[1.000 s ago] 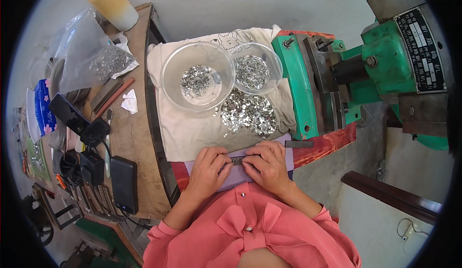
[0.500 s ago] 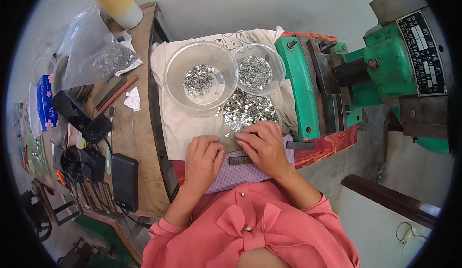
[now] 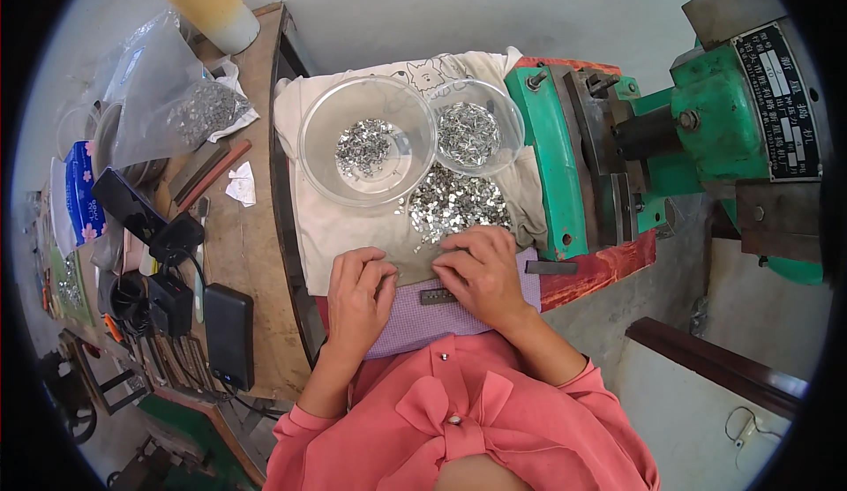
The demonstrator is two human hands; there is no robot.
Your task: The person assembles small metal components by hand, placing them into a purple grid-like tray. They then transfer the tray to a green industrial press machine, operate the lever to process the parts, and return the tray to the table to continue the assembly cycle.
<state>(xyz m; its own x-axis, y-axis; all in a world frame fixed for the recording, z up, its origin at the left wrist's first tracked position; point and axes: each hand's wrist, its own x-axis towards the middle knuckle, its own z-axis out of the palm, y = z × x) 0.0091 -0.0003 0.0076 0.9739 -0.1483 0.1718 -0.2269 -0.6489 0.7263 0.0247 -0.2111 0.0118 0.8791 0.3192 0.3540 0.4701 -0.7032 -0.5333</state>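
Observation:
My left hand (image 3: 358, 301) is over the left of a purple checked cloth (image 3: 401, 321), thumb and forefinger close in a pinch; whatever is between the tips is too small to name. Opposite it, my right hand (image 3: 483, 275) has its fingers bent together beside the near edge of a heap of small shiny metal pieces (image 3: 459, 202); its fingertips' contents cannot be made out. Between the hands a short dark metal block (image 3: 437, 297) with a row of marks lies on the cloth, partly under my right hand. A large clear tub (image 3: 318, 160) and a smaller clear tub (image 3: 512, 129) hold more metal pieces.
A green machine press (image 3: 565, 182) stands at the right, a dark bar (image 3: 551, 268) near its foot. On the wooden table (image 3: 256, 253) at the left are a black power bank (image 3: 228, 332), cables, a phone (image 3: 130, 202), a plastic bag (image 3: 163, 94) of pieces and a yellow bottle (image 3: 207, 6).
My left hand has moved a little left, away from my right hand, widening the space between them. My right hand has stayed nearly in place, its fingers shifting slightly.

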